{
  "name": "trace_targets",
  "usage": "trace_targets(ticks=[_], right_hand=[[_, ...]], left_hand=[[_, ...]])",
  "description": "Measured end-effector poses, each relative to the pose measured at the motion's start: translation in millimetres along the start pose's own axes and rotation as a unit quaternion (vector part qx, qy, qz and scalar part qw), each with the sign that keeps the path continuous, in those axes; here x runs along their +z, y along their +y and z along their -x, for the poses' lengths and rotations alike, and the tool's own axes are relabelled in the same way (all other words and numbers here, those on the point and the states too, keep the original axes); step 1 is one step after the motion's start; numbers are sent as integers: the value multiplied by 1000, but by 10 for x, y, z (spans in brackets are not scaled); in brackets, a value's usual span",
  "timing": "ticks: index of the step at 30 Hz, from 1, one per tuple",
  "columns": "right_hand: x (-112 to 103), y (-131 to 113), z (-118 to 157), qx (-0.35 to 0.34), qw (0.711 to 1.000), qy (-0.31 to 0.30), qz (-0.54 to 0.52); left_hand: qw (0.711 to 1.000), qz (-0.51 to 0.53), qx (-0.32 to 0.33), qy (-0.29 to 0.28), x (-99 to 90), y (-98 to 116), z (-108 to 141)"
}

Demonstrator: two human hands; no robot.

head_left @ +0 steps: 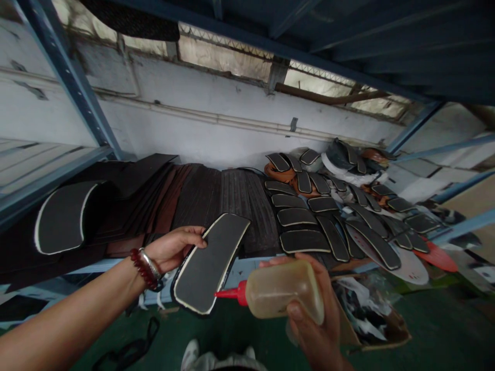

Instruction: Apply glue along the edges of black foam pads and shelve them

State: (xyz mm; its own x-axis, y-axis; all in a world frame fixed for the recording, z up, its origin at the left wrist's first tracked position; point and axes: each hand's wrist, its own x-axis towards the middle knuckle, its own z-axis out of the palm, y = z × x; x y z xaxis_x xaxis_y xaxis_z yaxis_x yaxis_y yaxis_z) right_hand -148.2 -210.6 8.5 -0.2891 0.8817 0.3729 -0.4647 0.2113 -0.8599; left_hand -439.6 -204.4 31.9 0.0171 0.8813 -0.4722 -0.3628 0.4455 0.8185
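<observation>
My left hand (176,248) grips a dark curved panel (211,263) by its left edge, thumb on the face and fingers behind. A pale line runs along the panel's rim. In my right hand (315,319) is a translucent squeeze bottle (284,289) of yellowish liquid, lying on its side. Its red nozzle (228,293) points left, the tip at the panel's lower right edge; whether it touches I cannot tell. Several similar pale-edged panels (303,241) lie on the shelf to the right. Another curved panel (65,216) rests at the far left.
Dark and reddish-brown sheets (197,196) lie overlapped along the shelf. Blue rack posts (73,77) and a low upper shelf (348,46) frame the space. An open cardboard box (390,337) of scraps stands on the green floor, lower right. A black strap (131,348) lies lower left.
</observation>
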Motion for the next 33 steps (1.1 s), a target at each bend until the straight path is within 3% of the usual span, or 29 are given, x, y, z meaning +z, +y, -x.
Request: trace_targets(ticks=[6, 11, 14, 16, 18, 20, 22, 25, 29, 33], right_hand=[[88, -32, 13, 19, 999, 43, 1], [109, 139, 70, 74, 992, 100, -34], [120, 303, 71, 170, 973, 124, -97], [126, 360, -16, 265, 939, 139, -169], [124, 346, -186, 296, 916, 164, -215], [108, 282, -405, 230, 934, 181, -204], [76, 219, -619, 130, 965, 175, -143], [11, 220, -831, 35, 983, 175, -35], [-57, 383, -852, -7, 983, 176, 60], [-80, 495, -693, 5, 986, 139, 88]], left_hand=[[999, 33, 1, 40, -14, 26, -11], [992, 71, 11, 99, -45, 36, -32], [989, 81, 30, 120, -44, -4, -50], [987, 83, 43, 129, -14, -69, -58], [987, 84, 56, 126, 48, -161, -57], [989, 85, 59, 104, 136, -263, -44], [992, 88, 53, 73, 235, -350, -23], [993, 97, 46, 45, 373, -422, 2], [993, 108, 40, 33, 465, -444, 1], [991, 118, 39, 46, 429, -463, -36]])
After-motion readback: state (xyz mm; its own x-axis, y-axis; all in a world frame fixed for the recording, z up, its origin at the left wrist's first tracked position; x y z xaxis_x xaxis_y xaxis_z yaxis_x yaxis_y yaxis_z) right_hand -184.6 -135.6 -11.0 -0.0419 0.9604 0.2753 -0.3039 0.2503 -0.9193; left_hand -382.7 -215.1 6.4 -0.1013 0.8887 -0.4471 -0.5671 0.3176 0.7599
